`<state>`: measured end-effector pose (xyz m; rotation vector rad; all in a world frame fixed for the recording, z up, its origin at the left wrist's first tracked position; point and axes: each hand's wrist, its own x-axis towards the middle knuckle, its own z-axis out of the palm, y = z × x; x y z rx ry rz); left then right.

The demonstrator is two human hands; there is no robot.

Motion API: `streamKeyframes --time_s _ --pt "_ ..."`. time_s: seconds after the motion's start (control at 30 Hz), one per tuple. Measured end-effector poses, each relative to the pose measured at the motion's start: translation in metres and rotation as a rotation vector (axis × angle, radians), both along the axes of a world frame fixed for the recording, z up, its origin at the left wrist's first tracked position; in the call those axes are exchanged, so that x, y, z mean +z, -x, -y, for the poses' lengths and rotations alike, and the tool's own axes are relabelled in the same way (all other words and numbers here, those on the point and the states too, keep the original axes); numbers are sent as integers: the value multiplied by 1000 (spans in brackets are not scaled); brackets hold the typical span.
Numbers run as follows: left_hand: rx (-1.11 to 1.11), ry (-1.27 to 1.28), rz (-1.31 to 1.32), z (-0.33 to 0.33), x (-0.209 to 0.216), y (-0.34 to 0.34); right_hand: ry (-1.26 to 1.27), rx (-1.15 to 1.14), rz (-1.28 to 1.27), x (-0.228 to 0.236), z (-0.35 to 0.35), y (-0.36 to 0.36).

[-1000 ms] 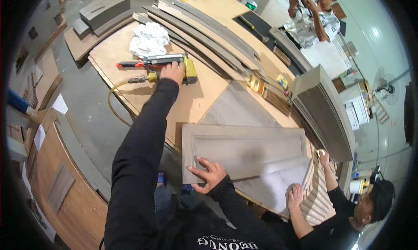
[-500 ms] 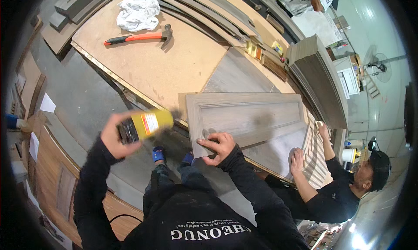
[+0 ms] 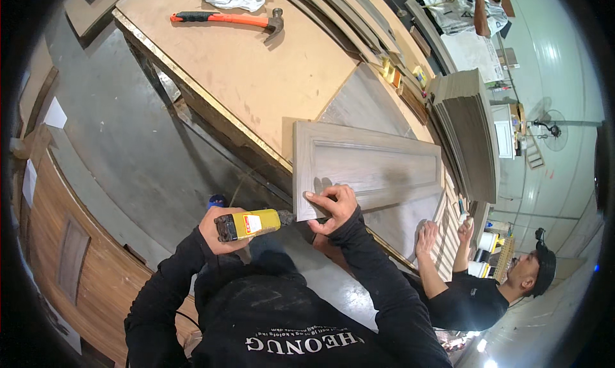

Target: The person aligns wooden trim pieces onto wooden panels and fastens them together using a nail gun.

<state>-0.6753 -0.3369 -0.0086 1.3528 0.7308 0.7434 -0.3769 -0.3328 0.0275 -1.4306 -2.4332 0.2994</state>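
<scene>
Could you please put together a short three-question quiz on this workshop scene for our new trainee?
1. True or false: an orange-and-black hammer lies on the table.
2. Multiple choice: where is the yellow power tool? A) on the table, B) in the person's left hand, C) beside the hammer.
3. Short answer: what is the person's right hand touching?

Key: 1. True. 2. B. 3. The framed panel, near one corner.

One nailer (image 3: 254, 225), one hammer (image 3: 227, 18), one grey framed panel (image 3: 371, 165).
</scene>
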Motion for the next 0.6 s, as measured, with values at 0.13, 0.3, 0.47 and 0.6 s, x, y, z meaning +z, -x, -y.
streamKeyframes --time_s 0.13,0.3,0.47,0.6 --pt "-15 -5 -9 -3 2 2 -5 -3 -10 -1 1 0" --pt "-49 -42 -28 3 -10 0 -2 -2 -7 -1 1 -1" --pt "-58 -184 -92 9 -10 3 -12 -3 -16 -2 1 -2" --pt "-66 -176 -98 10 -18 4 -15 6 -17 0 2 0"
